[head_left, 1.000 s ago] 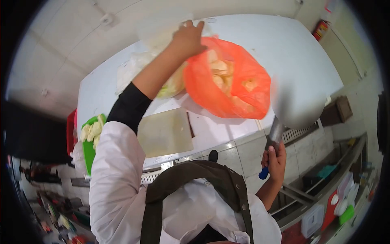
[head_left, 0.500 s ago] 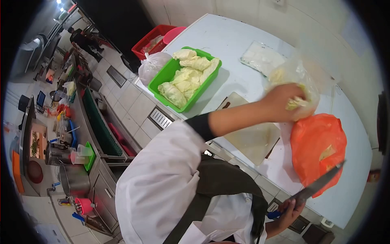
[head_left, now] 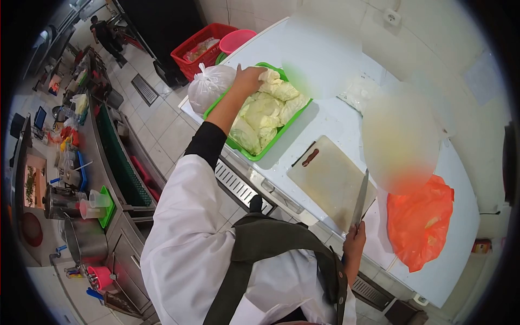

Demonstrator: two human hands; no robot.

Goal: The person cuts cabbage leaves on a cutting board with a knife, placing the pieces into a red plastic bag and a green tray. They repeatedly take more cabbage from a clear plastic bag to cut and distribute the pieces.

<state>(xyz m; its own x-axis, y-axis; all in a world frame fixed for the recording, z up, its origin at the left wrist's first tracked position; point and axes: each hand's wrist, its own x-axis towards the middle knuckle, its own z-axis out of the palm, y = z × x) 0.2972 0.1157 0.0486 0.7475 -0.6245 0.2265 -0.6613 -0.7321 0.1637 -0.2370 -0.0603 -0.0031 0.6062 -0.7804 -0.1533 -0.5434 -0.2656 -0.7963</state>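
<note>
While right hand (head_left: 355, 241) grips knife (head_left: 359, 198), left hand (head_left: 248, 78) touches cabbage (head_left: 265, 111).

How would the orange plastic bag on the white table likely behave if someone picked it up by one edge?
The orange plastic bag lies slumped and wrinkled on the white table, so it would probably hang limp, not hold its shape. Pale pieces show through it, so the contents might shift or spill. It probably slides easily.

Orange bag (head_left: 420, 219) lay right on white table (head_left: 325, 59); red crate (head_left: 197, 46), pink bowl (head_left: 238, 39) far left; knotted white bag (head_left: 208, 86) beside them.
</note>
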